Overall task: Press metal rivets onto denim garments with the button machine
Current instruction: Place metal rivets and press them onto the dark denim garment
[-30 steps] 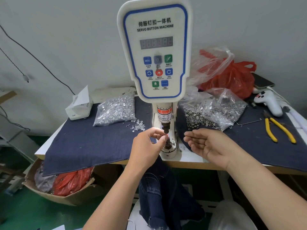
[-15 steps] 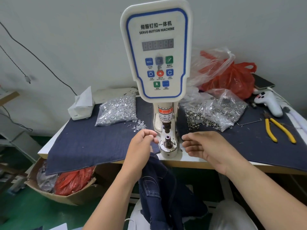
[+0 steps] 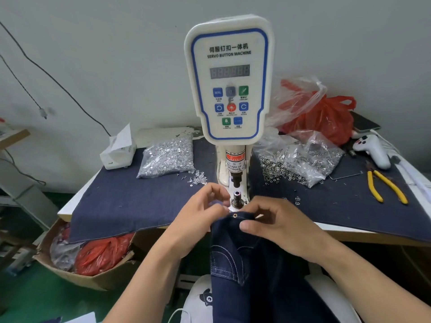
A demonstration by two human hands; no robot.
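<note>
Denim garment point(image 3: 245, 264) raised, "SERVO BUTTON MACHINE" point(image 3: 229, 78)

Button machine point(image 3: 229, 89) on table point(image 3: 70, 207), garment point(image 3: 235, 231) before it, pliers point(image 3: 386, 186) right

Soft, even indoor light with faint shadows, slight blur throughout, and wide-angle bending toward the edges.

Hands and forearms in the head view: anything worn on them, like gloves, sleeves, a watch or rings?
Nothing that shows. The left hand and right hand are bare, with no gloves, and no rings can be seen. Both forearms are uncovered to the bottom edge of the picture: no sleeves, watch or wristband in view.
</note>
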